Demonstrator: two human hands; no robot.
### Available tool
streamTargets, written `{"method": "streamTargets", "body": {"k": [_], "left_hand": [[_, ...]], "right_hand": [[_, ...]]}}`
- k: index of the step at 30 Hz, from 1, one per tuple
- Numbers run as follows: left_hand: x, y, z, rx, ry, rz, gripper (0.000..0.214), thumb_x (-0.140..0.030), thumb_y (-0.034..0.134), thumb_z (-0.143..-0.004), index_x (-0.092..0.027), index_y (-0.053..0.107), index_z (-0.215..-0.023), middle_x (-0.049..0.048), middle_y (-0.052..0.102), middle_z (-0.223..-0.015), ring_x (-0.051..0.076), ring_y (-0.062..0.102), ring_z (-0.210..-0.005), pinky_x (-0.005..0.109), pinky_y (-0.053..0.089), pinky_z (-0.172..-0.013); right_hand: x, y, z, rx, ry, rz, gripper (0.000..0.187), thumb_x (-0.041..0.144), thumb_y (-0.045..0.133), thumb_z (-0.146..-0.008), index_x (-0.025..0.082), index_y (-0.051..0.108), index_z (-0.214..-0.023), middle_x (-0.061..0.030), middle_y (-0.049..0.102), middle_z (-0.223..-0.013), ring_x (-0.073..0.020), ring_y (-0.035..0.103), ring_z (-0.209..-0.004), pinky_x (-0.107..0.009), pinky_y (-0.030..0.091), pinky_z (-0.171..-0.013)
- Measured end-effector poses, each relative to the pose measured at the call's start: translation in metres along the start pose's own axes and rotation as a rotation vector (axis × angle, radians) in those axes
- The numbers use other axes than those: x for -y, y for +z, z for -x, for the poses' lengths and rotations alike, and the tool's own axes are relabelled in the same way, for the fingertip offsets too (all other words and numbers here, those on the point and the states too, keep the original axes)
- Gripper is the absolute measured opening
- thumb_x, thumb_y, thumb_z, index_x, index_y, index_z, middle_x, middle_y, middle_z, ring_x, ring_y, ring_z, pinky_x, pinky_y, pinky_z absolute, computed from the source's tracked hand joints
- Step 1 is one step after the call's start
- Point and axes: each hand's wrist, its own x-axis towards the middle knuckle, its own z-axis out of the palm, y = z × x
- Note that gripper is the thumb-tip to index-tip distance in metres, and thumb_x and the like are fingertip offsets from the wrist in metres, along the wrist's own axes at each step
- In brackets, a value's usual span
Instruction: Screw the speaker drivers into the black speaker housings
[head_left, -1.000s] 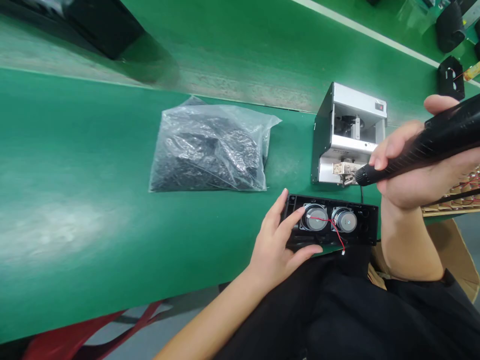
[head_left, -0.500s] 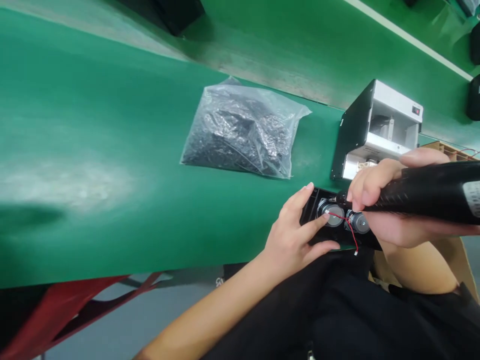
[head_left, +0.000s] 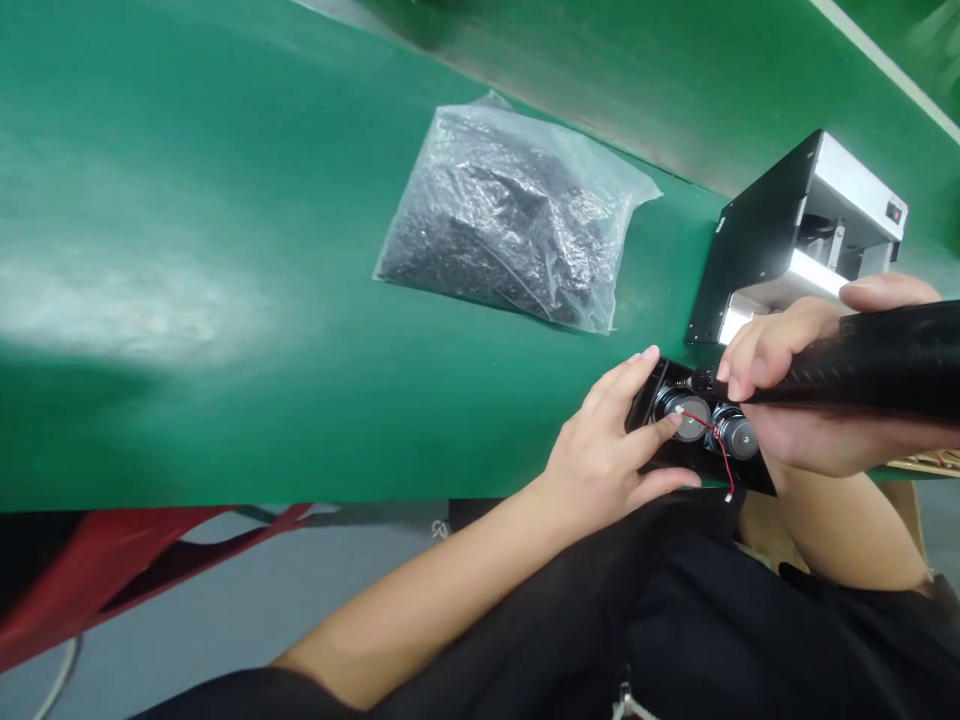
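Note:
A black speaker housing (head_left: 679, 455) with two round silver speaker drivers and a red wire (head_left: 718, 447) lies at the near edge of the green table. My left hand (head_left: 611, 455) grips its left end, with fingers over the top edge and the thumb along the near side. My right hand (head_left: 806, 400) is wrapped round a black electric screwdriver (head_left: 855, 360). The screwdriver's tip rests at the housing's upper edge, just above the left driver.
A clear plastic bag of small black parts (head_left: 514, 235) lies on the green table (head_left: 225, 280) to the upper left. A silver and black screw feeder machine (head_left: 795, 250) stands right behind the housing. A red strap (head_left: 112, 570) hangs below the table edge.
My right hand brought the screwdriver from the feeder machine down to the housing. My left hand kept its hold on the housing. The view shifted so everything sits further right.

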Motion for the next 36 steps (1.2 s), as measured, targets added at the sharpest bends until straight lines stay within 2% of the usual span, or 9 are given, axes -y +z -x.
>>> {"method": "streamTargets", "body": {"k": [6, 9, 12, 19, 21, 25, 30, 33, 36], "left_hand": [[0.001, 0.001, 0.001, 0.019, -0.015, 0.001, 0.071, -0.068, 0.092, -0.087, -0.021, 0.076, -0.137, 0.0302, 0.041, -0.18, 0.048, 0.052, -0.162, 0.071, 0.057, -0.121], [0.001, 0.002, 0.002, 0.018, -0.024, -0.017, 0.069, -0.071, 0.089, -0.088, -0.022, 0.077, -0.135, 0.0289, 0.044, -0.178, 0.046, 0.052, -0.162, 0.068, 0.058, -0.121], [0.0, 0.003, 0.002, -0.012, -0.016, -0.007, 0.068, -0.07, 0.089, -0.089, -0.021, 0.077, -0.134, 0.0295, 0.043, -0.179, 0.047, 0.053, -0.162, 0.068, 0.057, -0.122], [0.003, 0.011, 0.003, -0.067, 0.012, 0.043, 0.073, -0.07, 0.091, -0.086, -0.02, 0.076, -0.136, 0.0289, 0.038, -0.182, 0.05, 0.052, -0.161, 0.071, 0.058, -0.119], [0.003, 0.013, 0.003, -0.089, 0.02, 0.045, 0.072, -0.071, 0.089, -0.087, -0.018, 0.076, -0.134, 0.0299, 0.04, -0.181, 0.05, 0.053, -0.16, 0.071, 0.059, -0.118], [0.003, 0.014, 0.002, -0.108, 0.022, 0.035, 0.069, -0.072, 0.084, -0.091, -0.016, 0.076, -0.132, 0.0324, 0.044, -0.177, 0.05, 0.054, -0.159, 0.069, 0.06, -0.118], [0.003, 0.013, 0.002, -0.087, 0.021, 0.032, 0.07, -0.072, 0.086, -0.09, -0.018, 0.075, -0.134, 0.0309, 0.042, -0.178, 0.05, 0.053, -0.16, 0.07, 0.06, -0.118], [0.003, 0.012, 0.003, -0.077, 0.016, 0.037, 0.071, -0.071, 0.087, -0.089, -0.019, 0.075, -0.135, 0.0302, 0.04, -0.18, 0.05, 0.052, -0.16, 0.071, 0.059, -0.119], [0.003, 0.011, 0.003, -0.073, 0.02, 0.033, 0.071, -0.072, 0.087, -0.089, -0.019, 0.075, -0.136, 0.0301, 0.039, -0.18, 0.05, 0.052, -0.16, 0.07, 0.059, -0.118]], "right_hand": [[0.002, 0.004, 0.0, -0.038, 0.022, 0.037, 0.081, 0.097, 0.043, -0.094, 0.032, 0.081, -0.125, 0.001, 0.075, -0.066, -0.0187, 0.062, -0.042, -0.038, 0.056, -0.04], [0.011, 0.009, -0.001, -0.078, 0.119, 0.079, 0.064, 0.09, 0.057, -0.094, 0.035, 0.08, -0.117, 0.0019, 0.075, -0.068, -0.0204, 0.065, -0.045, -0.041, 0.06, -0.046], [0.02, 0.016, -0.001, -0.113, 0.211, 0.044, 0.05, 0.079, 0.068, -0.096, 0.033, 0.081, -0.113, 0.0004, 0.078, -0.071, -0.0214, 0.068, -0.05, -0.042, 0.062, -0.05], [0.025, 0.026, 0.0, -0.204, 0.214, 0.001, 0.042, 0.068, 0.081, -0.091, 0.031, 0.086, -0.11, 0.0012, 0.078, -0.068, -0.0192, 0.068, -0.049, -0.037, 0.059, -0.049], [0.025, 0.025, -0.001, -0.19, 0.21, -0.019, 0.042, 0.067, 0.082, -0.09, 0.031, 0.087, -0.109, 0.0017, 0.077, -0.067, -0.0194, 0.069, -0.049, -0.036, 0.06, -0.049], [0.027, 0.022, -0.003, -0.183, 0.223, -0.025, 0.052, 0.078, 0.081, -0.086, 0.033, 0.086, -0.11, 0.0024, 0.075, -0.068, -0.0192, 0.069, -0.051, -0.036, 0.06, -0.049], [0.025, 0.025, -0.002, -0.193, 0.221, 0.004, 0.054, 0.082, 0.077, -0.087, 0.034, 0.087, -0.109, 0.0034, 0.073, -0.067, -0.0188, 0.067, -0.049, -0.036, 0.058, -0.047], [0.022, 0.025, 0.001, -0.21, 0.184, -0.002, 0.051, 0.078, 0.074, -0.092, 0.032, 0.086, -0.111, 0.0026, 0.072, -0.067, -0.0198, 0.068, -0.05, -0.037, 0.058, -0.047], [0.022, 0.023, 0.004, -0.171, 0.174, -0.009, 0.043, 0.07, 0.074, -0.096, 0.032, 0.085, -0.115, 0.0012, 0.075, -0.071, -0.0217, 0.071, -0.053, -0.04, 0.061, -0.05]]}}
